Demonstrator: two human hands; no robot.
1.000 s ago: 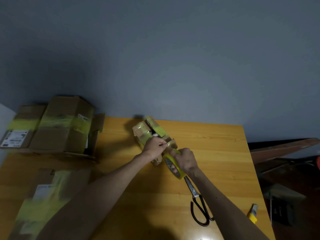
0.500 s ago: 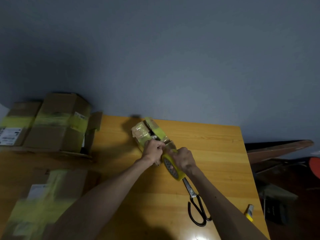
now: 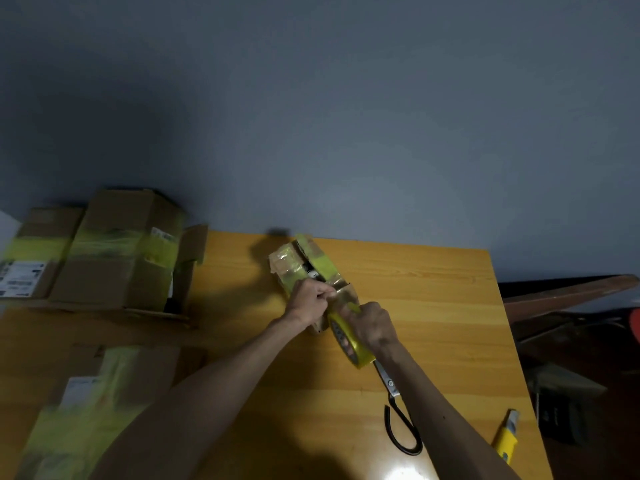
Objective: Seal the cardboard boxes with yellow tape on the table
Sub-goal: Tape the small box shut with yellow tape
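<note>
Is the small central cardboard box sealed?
Not sealed: the small cardboard box shows a dark gap between taped flaps; left hand pinches one flap, right hand grips yellow tape roll.

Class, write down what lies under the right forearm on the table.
Scissors lie there: blades and one black handle loop show. The forearm covers the other loop, and the tape roll in the right hand hides the blade tips.

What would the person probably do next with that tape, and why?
Probably pull the tape roll away along the small box. The left hand pinches the tape end at the box, the right hand grips the roll beside it, and the box's top looks partly open.
</note>
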